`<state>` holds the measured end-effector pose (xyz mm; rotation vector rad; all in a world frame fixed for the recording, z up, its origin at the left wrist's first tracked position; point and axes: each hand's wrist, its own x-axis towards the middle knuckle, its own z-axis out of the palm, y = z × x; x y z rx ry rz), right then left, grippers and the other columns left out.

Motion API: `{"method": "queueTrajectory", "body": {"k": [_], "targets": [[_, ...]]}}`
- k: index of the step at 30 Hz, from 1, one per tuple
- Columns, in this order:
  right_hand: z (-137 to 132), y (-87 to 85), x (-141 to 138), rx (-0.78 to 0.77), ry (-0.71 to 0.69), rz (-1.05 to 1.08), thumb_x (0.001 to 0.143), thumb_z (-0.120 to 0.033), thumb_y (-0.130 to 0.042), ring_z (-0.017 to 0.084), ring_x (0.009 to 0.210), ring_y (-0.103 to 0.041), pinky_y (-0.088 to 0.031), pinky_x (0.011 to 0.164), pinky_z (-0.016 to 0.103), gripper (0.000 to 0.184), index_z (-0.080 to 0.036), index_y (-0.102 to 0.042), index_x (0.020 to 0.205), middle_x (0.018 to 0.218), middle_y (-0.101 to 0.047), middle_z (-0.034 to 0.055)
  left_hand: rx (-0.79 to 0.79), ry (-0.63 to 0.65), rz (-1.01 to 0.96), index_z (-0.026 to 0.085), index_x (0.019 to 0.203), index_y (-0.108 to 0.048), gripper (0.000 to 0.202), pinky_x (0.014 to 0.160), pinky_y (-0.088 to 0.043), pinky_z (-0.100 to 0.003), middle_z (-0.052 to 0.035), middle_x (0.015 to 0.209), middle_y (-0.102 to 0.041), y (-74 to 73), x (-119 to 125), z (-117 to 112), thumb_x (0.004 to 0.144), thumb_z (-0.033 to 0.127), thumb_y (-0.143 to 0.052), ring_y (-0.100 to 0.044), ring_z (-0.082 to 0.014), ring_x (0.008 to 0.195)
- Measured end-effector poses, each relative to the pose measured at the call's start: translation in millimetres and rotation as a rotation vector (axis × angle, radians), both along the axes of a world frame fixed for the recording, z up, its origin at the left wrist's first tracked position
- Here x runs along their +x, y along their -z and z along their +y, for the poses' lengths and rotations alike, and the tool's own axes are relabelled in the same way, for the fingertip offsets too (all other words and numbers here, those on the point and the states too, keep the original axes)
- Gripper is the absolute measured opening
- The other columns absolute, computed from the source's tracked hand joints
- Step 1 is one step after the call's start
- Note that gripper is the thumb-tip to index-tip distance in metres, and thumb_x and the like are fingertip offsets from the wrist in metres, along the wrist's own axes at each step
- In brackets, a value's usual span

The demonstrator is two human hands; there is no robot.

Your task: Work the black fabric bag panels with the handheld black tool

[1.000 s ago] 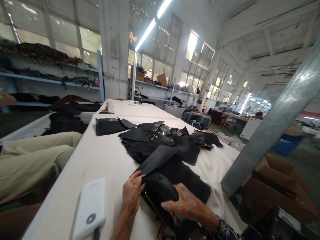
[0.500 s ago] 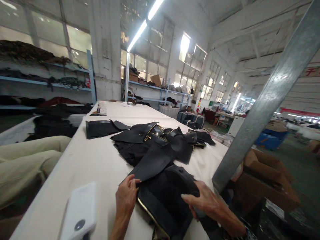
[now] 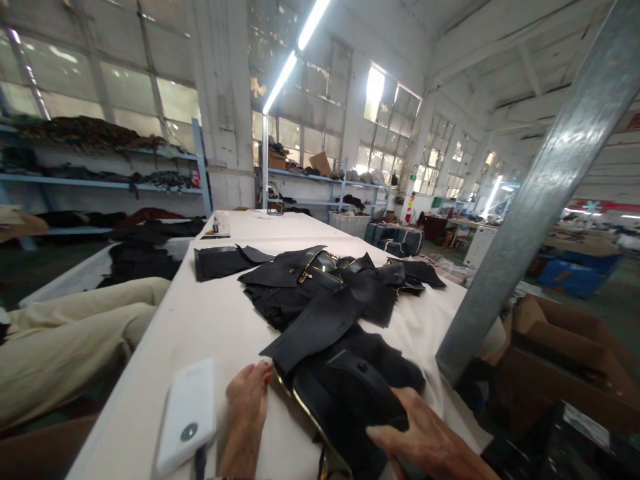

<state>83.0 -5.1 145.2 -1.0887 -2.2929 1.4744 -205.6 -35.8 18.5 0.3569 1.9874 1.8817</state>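
Black leather pieces (image 3: 320,320) lie in a loose heap on the white-covered table (image 3: 135,373), some edged with gold zippers (image 3: 306,405). My left hand (image 3: 247,400) is at the heap's near left edge, fingers pinched together beside a zipper end. Whatever sits between those fingertips is too small to make out. On the right, my right hand (image 3: 423,430) grips a curved black leather piece (image 3: 367,380) between thumb and fingers. That piece rests over a zippered black panel (image 3: 335,410). The hidden fingers of this hand are under the leather.
A white power bank (image 3: 187,413) with a cable lies left of my left hand. A slanted metal post (image 3: 530,193) rises at the table's right edge, near cardboard boxes (image 3: 565,360). A person's beige-trousered legs (image 3: 95,333) are at the left. Shelves (image 3: 100,180) stand behind.
My left hand has come off the long black strip's corner and dropped slightly below it. My right hand has moved a little right and down with the curved piece. The view has shifted left.
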Motion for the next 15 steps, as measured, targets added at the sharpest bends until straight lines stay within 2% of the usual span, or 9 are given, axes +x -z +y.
{"method": "queueTrajectory", "body": {"k": [2, 5, 8, 11, 13, 15], "targets": [[-1.1, -1.1, -2.5, -0.013, -0.014, 0.001, 0.080, -0.040, -0.059, 0.013, 0.048, -0.056, -0.043, 0.049, 0.022, 0.026, -0.015, -0.060, 0.088, 0.056, -0.057, -0.0034, 0.025, 0.085, -0.062, 0.017, 0.076, -0.058, 0.025, 0.055, -0.052, -0.028, -0.0039, 0.063, -0.064, -2.6, 5.2, 1.0, 0.076, 0.040, -0.048, -0.064, -0.0176, 0.059], [-3.7, -2.6, -5.1, -0.037, -0.029, 0.003, 0.080, -0.042, -0.060, 0.014, 0.052, -0.057, -0.044, 0.051, 0.022, 0.026, -0.017, -0.061, 0.088, 0.059, -0.059, -0.0020, 0.027, 0.207, -0.092, 0.017, 0.063, -0.058, 0.036, 0.045, -0.047, -0.029, 0.0003, 0.051, -0.057, -7.6, 12.7, 3.4, 0.066, 0.053, -0.059, -0.057, -0.0172, 0.047], [-7.3, -7.1, -7.5, -0.040, -0.011, 0.012, 0.080, -0.044, -0.059, 0.014, 0.055, -0.058, -0.044, 0.052, 0.023, 0.029, -0.017, -0.062, 0.090, 0.061, -0.060, -0.0013, 0.004, 0.260, 0.000, 0.014, 0.061, -0.063, 0.042, 0.050, -0.048, -0.032, -0.0022, 0.051, -0.060, -12.2, 16.6, 8.4, 0.061, 0.056, -0.064, -0.059, -0.0203, 0.052], [-10.0, -16.3, -8.6, -0.007, -0.013, -0.004, 0.078, -0.043, -0.059, 0.014, 0.052, -0.056, -0.042, 0.050, 0.023, 0.028, -0.016, -0.062, 0.087, 0.059, -0.058, -0.0016, -0.031, 0.225, 0.202, 0.013, 0.058, -0.065, 0.038, 0.055, -0.046, -0.035, -0.0050, 0.052, -0.062, -21.6, 18.9, 12.2, 0.064, 0.051, -0.061, -0.060, -0.0233, 0.055], [-10.3, -22.9, -5.9, 0.027, -0.020, -0.034, 0.078, -0.041, -0.058, 0.012, 0.048, -0.053, -0.041, 0.048, 0.022, 0.027, -0.015, -0.062, 0.085, 0.056, -0.057, -0.0021, -0.029, 0.198, 0.366, 0.013, 0.065, -0.067, 0.036, 0.061, -0.046, -0.037, -0.0074, 0.059, -0.066, -32.7, 21.5, 12.8, 0.071, 0.047, -0.056, -0.060, -0.0246, 0.060], [-9.6, -27.3, 2.0, 0.066, -0.007, -0.067, 0.079, -0.042, -0.057, 0.012, 0.047, -0.053, -0.041, 0.049, 0.022, 0.027, -0.015, -0.062, 0.084, 0.054, -0.057, -0.0022, 0.010, 0.195, 0.511, 0.012, 0.080, -0.070, 0.035, 0.073, -0.046, -0.039, -0.0112, 0.077, -0.070, -46.2, 24.7, 12.4, 0.078, 0.041, -0.050, -0.062, -0.0261, 0.073]]}}
